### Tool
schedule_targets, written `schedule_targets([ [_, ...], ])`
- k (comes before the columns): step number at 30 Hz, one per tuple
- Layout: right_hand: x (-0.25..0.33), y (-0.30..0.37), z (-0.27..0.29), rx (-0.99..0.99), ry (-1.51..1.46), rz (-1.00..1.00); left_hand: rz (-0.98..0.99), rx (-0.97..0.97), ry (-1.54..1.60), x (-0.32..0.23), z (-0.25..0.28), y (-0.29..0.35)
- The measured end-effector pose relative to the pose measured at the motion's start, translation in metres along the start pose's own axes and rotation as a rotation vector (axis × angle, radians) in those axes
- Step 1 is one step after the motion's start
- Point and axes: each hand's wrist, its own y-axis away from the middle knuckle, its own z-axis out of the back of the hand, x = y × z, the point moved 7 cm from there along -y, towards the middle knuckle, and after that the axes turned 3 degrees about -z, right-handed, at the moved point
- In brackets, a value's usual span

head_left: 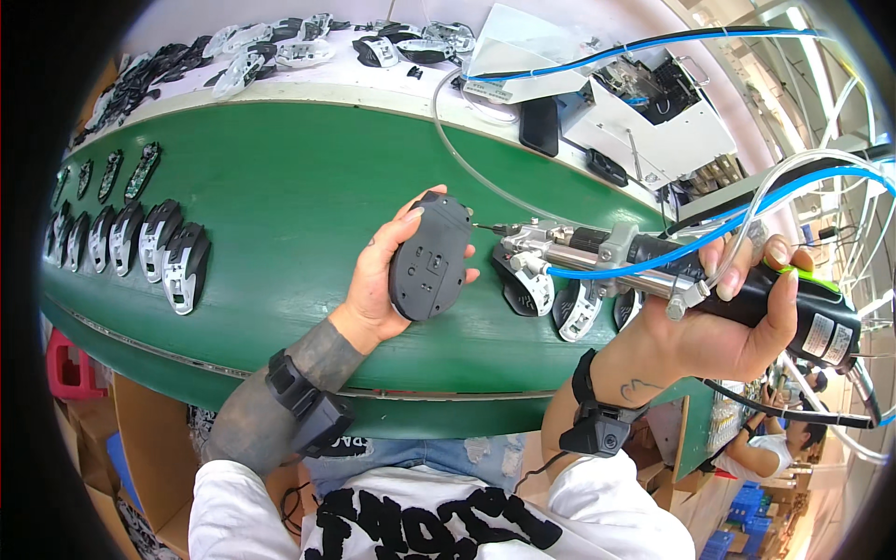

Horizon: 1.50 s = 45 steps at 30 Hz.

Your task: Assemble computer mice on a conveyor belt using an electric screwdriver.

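Note:
My left hand (369, 289) is closed round a black computer mouse (425, 271), its underside turned toward me. In my right hand (714, 341) is an electric screwdriver (644, 250) with a metal feed head, lying almost level. Its thin bit points left and ends close beside the upper right edge of the mouse; whether it touches cannot be made out. Beneath the screwdriver, a black-and-white mouse shell (523, 280) and another white shell (579, 310) rest on the green belt (308, 187).
A row of mouse shells (187, 266) and several circuit boards (143, 171) lie at the left of the belt. Behind runs a white shelf (327, 84) with more shells and a white machine (644, 112). A blue hose (747, 219) loops at right. Another person (761, 453) sits far right.

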Motion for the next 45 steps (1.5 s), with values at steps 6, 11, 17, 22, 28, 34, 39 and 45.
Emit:
schedule_targets([
  [6,-0.001,0.001,-0.001,0.006,-0.034,-0.02,0.028,0.014,0.004,0.003,-0.004,0.002],
  [11,-0.004,-0.001,-0.001,0.107,-0.08,-0.051,0.073,0.024,0.019,0.006,-0.007,0.003],
  [17,-0.006,0.0,-0.002,0.105,-0.103,-0.078,0.079,0.047,-0.027,0.005,-0.007,-0.001],
  [22,0.013,-0.001,0.002,0.189,-0.125,-0.07,-0.052,-0.149,-0.093,-0.013,0.016,-0.008],
  [28,0.012,0.009,-0.022,0.493,-0.271,-0.251,-0.16,-0.183,-0.04,-0.036,0.016,-0.009],
  [34,0.002,0.02,-0.039,0.411,-0.291,-0.265,-0.173,-0.093,-0.003,-0.037,0.007,-0.006],
  [39,-0.002,0.022,-0.039,0.438,-0.287,-0.277,-0.162,-0.09,-0.011,-0.038,0.008,-0.002],
  [45,-0.003,0.025,-0.046,0.475,-0.355,-0.321,-0.168,-0.073,0.015,-0.031,-0.004,0.002],
])
